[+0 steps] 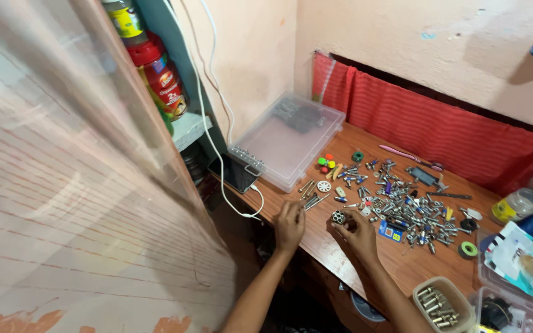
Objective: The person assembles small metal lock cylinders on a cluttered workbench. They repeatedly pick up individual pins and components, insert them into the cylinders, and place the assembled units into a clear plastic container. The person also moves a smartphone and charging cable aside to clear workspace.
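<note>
So, left to right: red-capped bottles (158, 71) are standing on the shelf (189, 128) at the left. A clear flat organiser box (285, 139) is lying shut on the wooden table (334, 246), something dark inside its far end. Left hand (290, 225) is resting curled on the table edge; can't tell if it's gripping anything. Right hand (359, 233) is pinching a small metal cylinder cluster (338, 216) at its fingertips. A scatter of screws and bolts (402, 206) is spreading out beyond. A beige tub (442, 303) is holding bolts. Red cloth (439, 126) is hanging along the pale wall.
</note>
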